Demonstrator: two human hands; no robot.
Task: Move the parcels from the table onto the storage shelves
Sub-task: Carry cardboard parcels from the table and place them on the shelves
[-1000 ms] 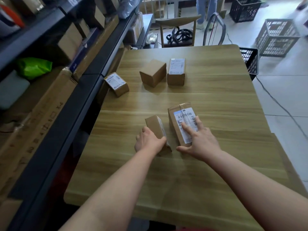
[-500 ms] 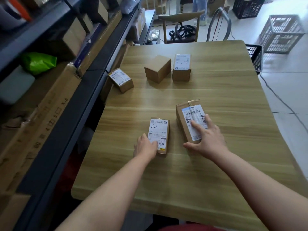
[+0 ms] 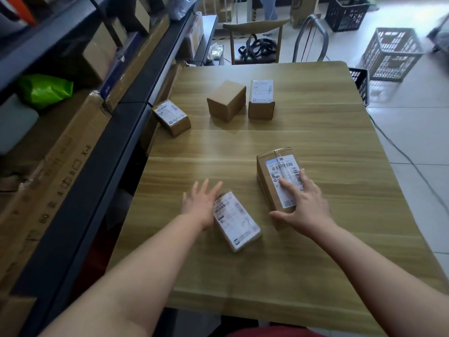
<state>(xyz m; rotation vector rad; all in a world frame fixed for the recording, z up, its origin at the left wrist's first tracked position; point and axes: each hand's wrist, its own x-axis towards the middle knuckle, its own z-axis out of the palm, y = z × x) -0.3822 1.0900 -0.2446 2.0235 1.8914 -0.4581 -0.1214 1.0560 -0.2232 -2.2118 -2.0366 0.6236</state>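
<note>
The left hand (image 3: pixel 202 205) has let go of the small parcel (image 3: pixel 237 222), fingers spread flat beside it, label up on the near table (image 3: pixel 315 268); the right hand (image 3: pixel 305 206) still rests open-fingered on the larger parcel (image 3: pixel 279 166); nothing looks bound for the left shelves (image 3: pixel 80 215) yet.

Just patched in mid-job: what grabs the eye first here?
The right hand rests on a large labelled parcel right of centre; the left hand is spread open against a small parcel lying label-up. Three more parcels wait farther back, and a bright green bag sits on the left shelves.
</note>
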